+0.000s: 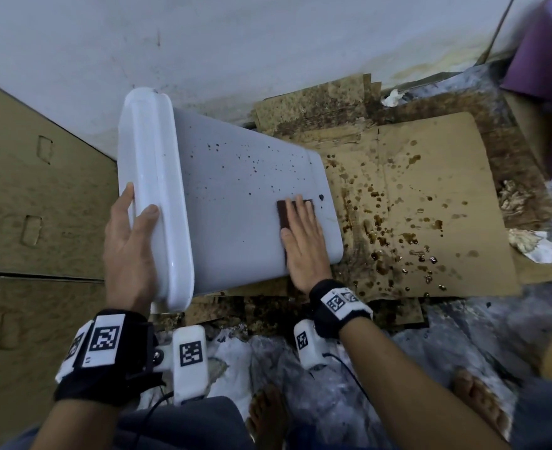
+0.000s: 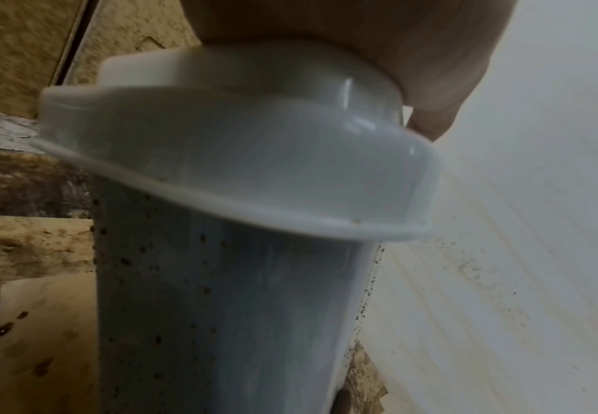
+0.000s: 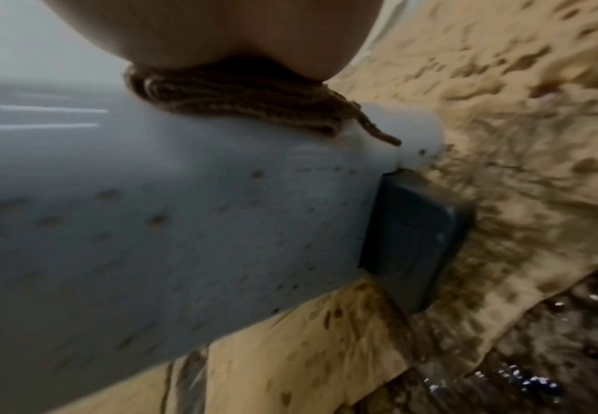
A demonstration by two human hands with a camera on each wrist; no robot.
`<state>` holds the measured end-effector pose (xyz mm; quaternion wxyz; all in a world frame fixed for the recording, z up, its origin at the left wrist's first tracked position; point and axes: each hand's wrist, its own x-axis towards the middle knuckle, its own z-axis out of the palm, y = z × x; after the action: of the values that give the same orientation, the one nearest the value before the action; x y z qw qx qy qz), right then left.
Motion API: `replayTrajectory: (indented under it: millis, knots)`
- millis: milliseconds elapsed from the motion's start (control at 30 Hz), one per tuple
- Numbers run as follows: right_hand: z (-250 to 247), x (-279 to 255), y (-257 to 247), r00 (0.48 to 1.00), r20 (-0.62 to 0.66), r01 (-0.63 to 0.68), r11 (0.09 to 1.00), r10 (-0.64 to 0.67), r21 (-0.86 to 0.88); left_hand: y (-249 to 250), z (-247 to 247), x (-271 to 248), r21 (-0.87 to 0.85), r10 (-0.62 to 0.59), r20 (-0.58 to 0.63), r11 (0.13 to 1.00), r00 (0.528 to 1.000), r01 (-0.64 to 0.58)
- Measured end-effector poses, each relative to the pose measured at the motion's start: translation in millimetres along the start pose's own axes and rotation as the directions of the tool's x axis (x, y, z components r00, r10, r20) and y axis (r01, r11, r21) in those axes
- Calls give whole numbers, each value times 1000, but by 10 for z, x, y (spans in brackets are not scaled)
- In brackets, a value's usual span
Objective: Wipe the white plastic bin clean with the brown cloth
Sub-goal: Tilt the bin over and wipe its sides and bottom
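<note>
Stained cardboard [image 1: 430, 203] is spread against a marked wall [image 1: 268, 43]; the white plastic bin [image 1: 235, 196] is tipped there (rim gripped by left hand [image 1: 128, 235]), brown cloth [image 1: 284, 212] pressed flat under right hand [image 1: 303, 241]

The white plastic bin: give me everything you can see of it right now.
The white plastic bin lies tipped on its side on stained cardboard, its lidded top toward the left. It is smooth, glossy and tapered, with a dark block at its base in the right wrist view. Brown droplets speckle the upper wall. The left hand grips the rim; the right hand presses the brown cloth flat near the base.
</note>
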<state>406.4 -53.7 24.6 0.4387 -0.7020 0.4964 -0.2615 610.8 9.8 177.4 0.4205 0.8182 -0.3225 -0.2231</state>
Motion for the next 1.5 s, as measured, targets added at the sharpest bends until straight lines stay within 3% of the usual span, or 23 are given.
replayTrajectory:
  millis: [167,267,333,467,533,600,667,767,867,1033,1167,1400,1500]
  knots:
    - [-20,320,737,951,17,-306,945,310,-117,15,-1,-26,-20,9,2,1000,1000,-9]
    - [-50,305,674,923,-10,-386,922,386,-37,28,3,-39,-21,17,7,1000,1000,-17]
    - [-40,196,412,940,-16,-341,940,341,5,27,0,-30,-30,22,4,999,1000,-22]
    - [48,-112,-107,999,3,-37,999,37,-3,17,-9,-26,-46,23,16,999,1000,-23]
    - [49,-151,-129,998,18,52,999,-52,13,16,-10,-31,-45,22,23,999,999,-21]
    - [12,-80,-1,998,16,58,998,-58,-2,12,-15,-24,-54,23,20,998,1000,-21]
    - [-39,50,206,997,-7,-71,997,71,-3,2,-16,-10,-56,23,19,998,1000,-22]
    - [-136,257,467,935,-8,-354,935,354,24,-9,-7,-17,-60,25,18,998,1000,-24]
    - [-119,316,473,908,0,-418,908,418,41,-24,-11,6,-37,33,14,999,999,-32]
    - [1,143,240,962,9,-274,960,274,59,45,-21,-29,-45,19,8,999,1000,-18]
    - [-35,-20,-297,994,50,-105,980,98,168,145,1,-89,-18,-17,12,1000,1000,17]
    - [-11,-246,-1238,981,151,76,963,-118,260,272,-52,-30,1,-42,-15,999,999,42]
    - [40,-308,-1510,971,170,93,922,-168,377,316,-71,38,55,-14,-27,998,1000,15]
